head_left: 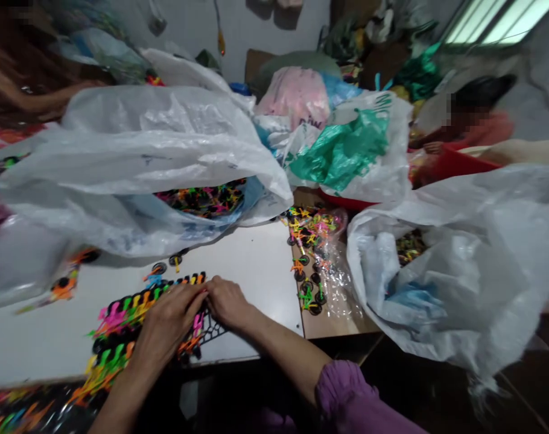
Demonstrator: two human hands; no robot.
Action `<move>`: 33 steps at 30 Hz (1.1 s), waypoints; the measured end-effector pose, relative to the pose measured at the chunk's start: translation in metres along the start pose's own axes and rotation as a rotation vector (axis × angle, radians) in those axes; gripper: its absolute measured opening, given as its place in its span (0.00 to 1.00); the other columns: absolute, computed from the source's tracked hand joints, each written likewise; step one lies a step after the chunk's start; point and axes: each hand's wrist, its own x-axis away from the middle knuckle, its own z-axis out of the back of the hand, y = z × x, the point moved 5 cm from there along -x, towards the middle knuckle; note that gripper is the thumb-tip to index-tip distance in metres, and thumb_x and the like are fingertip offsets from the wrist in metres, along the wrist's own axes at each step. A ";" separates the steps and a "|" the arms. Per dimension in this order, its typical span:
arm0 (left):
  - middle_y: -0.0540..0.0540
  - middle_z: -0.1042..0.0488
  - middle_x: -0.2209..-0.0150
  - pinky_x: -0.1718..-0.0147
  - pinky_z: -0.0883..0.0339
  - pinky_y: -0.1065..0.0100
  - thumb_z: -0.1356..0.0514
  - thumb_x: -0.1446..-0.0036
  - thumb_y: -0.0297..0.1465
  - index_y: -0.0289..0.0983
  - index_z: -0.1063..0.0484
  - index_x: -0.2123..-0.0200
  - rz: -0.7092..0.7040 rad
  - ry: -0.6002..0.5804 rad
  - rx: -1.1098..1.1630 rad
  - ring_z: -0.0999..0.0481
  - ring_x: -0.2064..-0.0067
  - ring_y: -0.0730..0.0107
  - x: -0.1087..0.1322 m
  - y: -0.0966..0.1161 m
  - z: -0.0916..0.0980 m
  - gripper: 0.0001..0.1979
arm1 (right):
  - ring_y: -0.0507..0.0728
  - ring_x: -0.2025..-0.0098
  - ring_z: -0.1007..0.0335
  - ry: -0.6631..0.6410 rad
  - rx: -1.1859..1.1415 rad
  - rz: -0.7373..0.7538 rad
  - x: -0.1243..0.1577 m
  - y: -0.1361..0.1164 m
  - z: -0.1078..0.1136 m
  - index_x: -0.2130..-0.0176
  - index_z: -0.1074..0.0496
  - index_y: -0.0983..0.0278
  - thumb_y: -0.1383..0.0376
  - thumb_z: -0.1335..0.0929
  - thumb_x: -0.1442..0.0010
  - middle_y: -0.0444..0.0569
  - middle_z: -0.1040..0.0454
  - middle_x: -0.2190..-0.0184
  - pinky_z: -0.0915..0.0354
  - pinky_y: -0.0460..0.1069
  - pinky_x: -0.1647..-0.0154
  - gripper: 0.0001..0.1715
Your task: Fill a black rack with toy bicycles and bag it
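A row of small plastic toy bicycles (134, 304) in pink, green, yellow and orange with black wheels lies on a white board (256, 271). My left hand (168, 322) rests on top of the row, fingers curled over the bikes. My right hand (227, 301) meets it at the row's right end, fingers pressed down against the bikes and a black mesh piece (215, 331). Both hands' fingertips are partly hidden.
A large translucent bag (134, 163) with more toy bikes lies behind the board. Loose bikes (308, 259) sit in clear plastic to the right, beside a big white bag (460, 265). Other people sit at far left and far right. More bags are piled behind.
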 end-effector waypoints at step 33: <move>0.44 0.27 0.62 0.56 0.36 0.62 0.49 0.41 0.30 0.36 0.30 0.60 0.175 0.011 -0.070 0.30 0.58 0.65 0.005 0.010 0.030 0.10 | 0.48 0.80 0.46 0.081 -0.800 -0.181 0.047 0.016 0.013 0.65 0.32 0.65 0.66 0.38 0.50 0.38 0.38 0.80 0.49 0.42 0.80 0.11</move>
